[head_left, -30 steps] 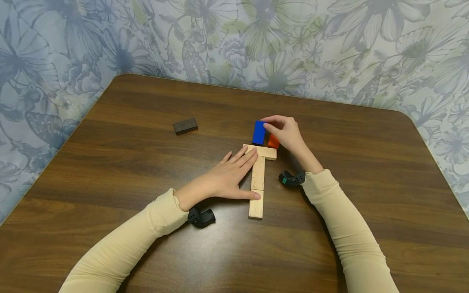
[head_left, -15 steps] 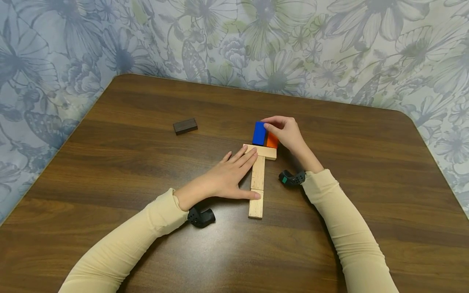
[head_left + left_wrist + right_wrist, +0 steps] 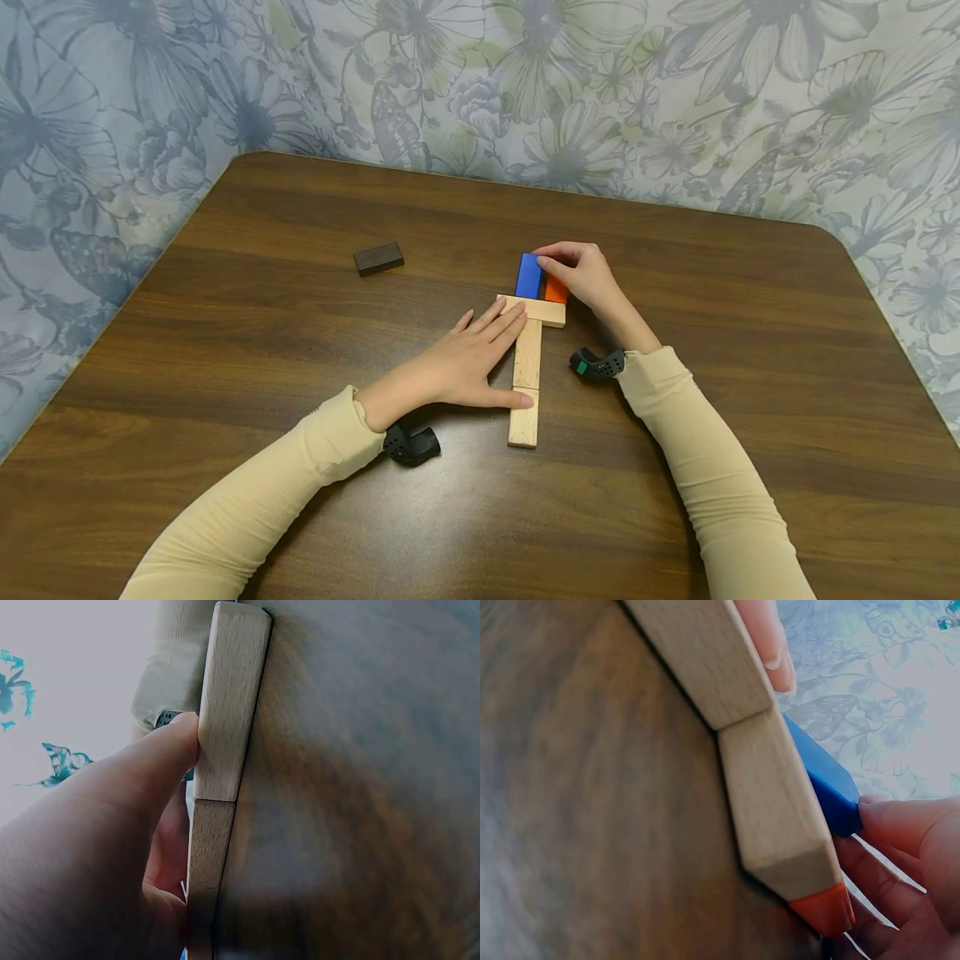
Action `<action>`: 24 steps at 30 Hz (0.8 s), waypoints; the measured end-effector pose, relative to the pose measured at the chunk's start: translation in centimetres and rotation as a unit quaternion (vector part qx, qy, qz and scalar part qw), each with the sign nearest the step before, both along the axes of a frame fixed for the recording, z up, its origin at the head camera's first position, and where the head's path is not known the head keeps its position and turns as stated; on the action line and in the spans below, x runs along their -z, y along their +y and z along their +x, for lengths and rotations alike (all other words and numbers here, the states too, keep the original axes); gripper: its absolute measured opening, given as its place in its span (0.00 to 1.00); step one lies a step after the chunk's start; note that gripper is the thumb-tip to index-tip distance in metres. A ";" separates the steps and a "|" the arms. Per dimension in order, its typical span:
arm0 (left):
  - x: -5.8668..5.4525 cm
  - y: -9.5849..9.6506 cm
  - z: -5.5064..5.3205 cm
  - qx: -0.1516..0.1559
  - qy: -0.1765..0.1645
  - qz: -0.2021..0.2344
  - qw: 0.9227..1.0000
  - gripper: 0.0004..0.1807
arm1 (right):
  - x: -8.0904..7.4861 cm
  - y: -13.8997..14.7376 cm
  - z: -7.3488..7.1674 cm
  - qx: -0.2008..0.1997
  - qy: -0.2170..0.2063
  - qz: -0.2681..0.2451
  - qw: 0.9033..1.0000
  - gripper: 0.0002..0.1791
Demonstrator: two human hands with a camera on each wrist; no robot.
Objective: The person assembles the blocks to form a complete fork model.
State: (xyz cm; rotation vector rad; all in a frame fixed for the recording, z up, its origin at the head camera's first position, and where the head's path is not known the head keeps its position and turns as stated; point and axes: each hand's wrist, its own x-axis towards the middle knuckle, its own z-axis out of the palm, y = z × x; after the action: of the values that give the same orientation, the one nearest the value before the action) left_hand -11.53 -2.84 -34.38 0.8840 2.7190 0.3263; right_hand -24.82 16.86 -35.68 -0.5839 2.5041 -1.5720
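Observation:
My left hand (image 3: pixel 465 367) lies spread with straight fingers over plain wooden blocks. Its fingertips touch a crosswise block (image 3: pixel 549 314), and its thumb reaches the nearer of two blocks laid end to end, the far one (image 3: pixel 528 354) meeting the crosswise block in a T. Thumb and fingers of my right hand (image 3: pixel 588 279) pinch a blue block (image 3: pixel 528 275) just behind the crosswise one. Beside it, an orange block (image 3: pixel 556 289) is partly covered by that hand. In the right wrist view the blue block (image 3: pixel 829 780) shows behind the wood, with the thumb at its end.
A dark brown block (image 3: pixel 378 259) lies alone at the back left of the wooden table (image 3: pixel 300 208). Black wrist cameras (image 3: pixel 412 446) hang by both cuffs. A floral wall (image 3: pixel 480 83) stands behind the table's far edge.
The blue block has come slightly down toward the crosswise block in my right hand. The orange block has turned straighter and shifted a little left. My left hand stays put.

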 end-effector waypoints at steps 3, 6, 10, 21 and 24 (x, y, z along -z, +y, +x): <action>0.0 0.0 0.0 0.000 0.001 -0.001 1.000 0.58 | 0.0 0.0 0.0 -0.002 0.003 0.012 1.000 0.13; 0.1 0.0 -0.1 0.000 0.001 -0.001 1.000 0.58 | 0.1 0.1 0.0 -0.005 0.010 0.036 0.999 0.13; 0.0 0.0 -0.1 0.001 -0.001 0.000 1.000 0.58 | 0.1 0.1 -0.1 -0.016 0.035 0.088 0.995 0.13; -0.1 0.1 -0.2 0.000 -0.005 0.002 1.000 0.58 | 0.0 0.6 -0.2 -0.043 0.046 0.136 0.989 0.21; -0.2 0.1 -0.2 0.000 -0.006 0.002 1.000 0.58 | -0.1 1.0 -0.2 -0.051 0.033 0.140 0.988 0.23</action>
State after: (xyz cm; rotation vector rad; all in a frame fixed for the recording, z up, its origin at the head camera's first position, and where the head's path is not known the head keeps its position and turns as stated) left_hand -11.69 -2.76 -34.22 0.8803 2.7092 0.3352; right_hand -24.99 17.84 -35.63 -0.7205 2.6310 -1.1563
